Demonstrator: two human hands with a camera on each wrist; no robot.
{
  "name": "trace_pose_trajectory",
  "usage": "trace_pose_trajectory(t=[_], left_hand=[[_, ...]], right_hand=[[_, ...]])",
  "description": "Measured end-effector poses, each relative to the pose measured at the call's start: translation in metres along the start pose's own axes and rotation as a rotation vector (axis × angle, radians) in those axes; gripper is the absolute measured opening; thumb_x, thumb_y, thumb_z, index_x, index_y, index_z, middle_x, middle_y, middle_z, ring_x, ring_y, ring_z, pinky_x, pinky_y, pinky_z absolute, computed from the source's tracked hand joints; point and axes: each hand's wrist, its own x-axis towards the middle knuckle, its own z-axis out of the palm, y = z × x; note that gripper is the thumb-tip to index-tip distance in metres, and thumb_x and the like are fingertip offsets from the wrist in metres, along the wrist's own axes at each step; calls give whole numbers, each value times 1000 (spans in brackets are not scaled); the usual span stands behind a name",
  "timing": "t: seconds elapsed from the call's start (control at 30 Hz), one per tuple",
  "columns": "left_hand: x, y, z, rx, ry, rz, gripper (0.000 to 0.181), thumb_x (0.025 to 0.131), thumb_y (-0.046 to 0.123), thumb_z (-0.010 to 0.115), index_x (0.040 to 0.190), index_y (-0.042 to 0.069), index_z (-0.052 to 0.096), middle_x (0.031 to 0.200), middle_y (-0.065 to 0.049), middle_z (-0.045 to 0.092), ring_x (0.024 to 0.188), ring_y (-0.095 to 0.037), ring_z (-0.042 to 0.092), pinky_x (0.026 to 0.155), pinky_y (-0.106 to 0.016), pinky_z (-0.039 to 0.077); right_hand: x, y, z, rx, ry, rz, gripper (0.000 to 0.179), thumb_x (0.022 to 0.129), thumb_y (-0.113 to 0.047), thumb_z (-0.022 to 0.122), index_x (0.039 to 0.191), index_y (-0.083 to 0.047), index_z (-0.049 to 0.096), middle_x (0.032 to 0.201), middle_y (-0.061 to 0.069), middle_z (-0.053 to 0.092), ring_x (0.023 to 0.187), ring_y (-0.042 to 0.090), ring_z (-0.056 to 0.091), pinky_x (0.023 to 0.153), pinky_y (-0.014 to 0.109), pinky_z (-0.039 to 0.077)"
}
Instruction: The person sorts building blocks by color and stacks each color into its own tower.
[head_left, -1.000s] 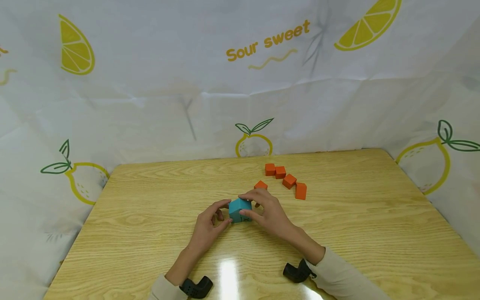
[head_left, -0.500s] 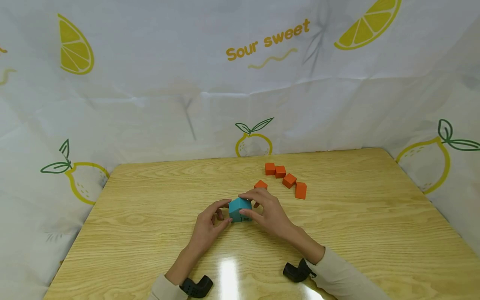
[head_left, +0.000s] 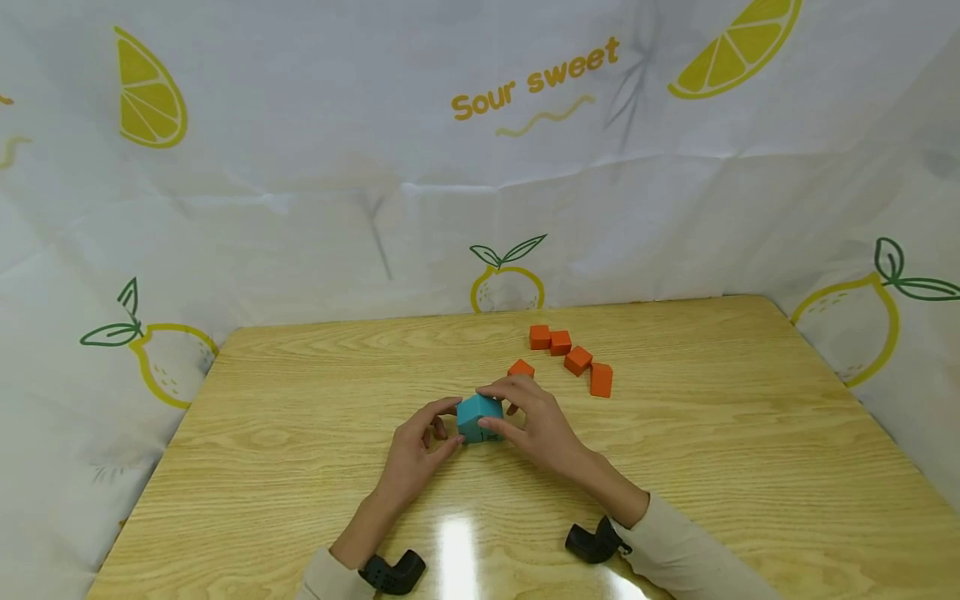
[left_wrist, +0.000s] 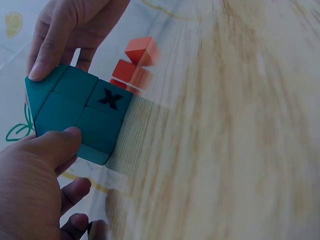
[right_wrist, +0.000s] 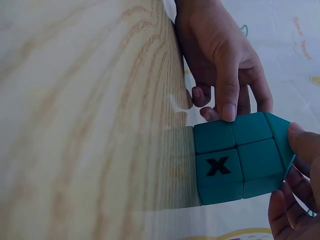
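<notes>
Near the middle of the table, a teal block stack [head_left: 471, 414] rests on the wood, made of several small blocks fitted together. One block face carries a black X [right_wrist: 218, 166], and the top piece [right_wrist: 279, 132] has a sloped side. My left hand [head_left: 414, 454] pinches the stack's left side between thumb and fingertips; the thumb [left_wrist: 65, 141] lies on a lower block. From the right, my right hand [head_left: 546, 429] grips the top piece, its thumb on the near side and a finger over the top. The stack's far side is hidden in the head view.
Several orange blocks lie beyond my right hand; one orange block [head_left: 521, 368] sits just past its knuckles, and a slanted orange block [head_left: 602, 380] ends the row on the right. A white lemon-print cloth [head_left: 337, 250] hangs behind the wooden table [head_left: 300, 433].
</notes>
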Motion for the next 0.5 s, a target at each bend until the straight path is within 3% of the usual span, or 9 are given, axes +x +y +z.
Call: trace_pose_trajectory(t=[0.5], left_hand=[[0,0,-1,-17,12,14,55,84,5,73,135,7,51,120,-5,57,78,-18,49,62,-26,37]], right_hand=[[-2,1,-2,6,-28,32,43,84,-16,75,124,-9,61,119,5,56,101,24,52,73,36,49]])
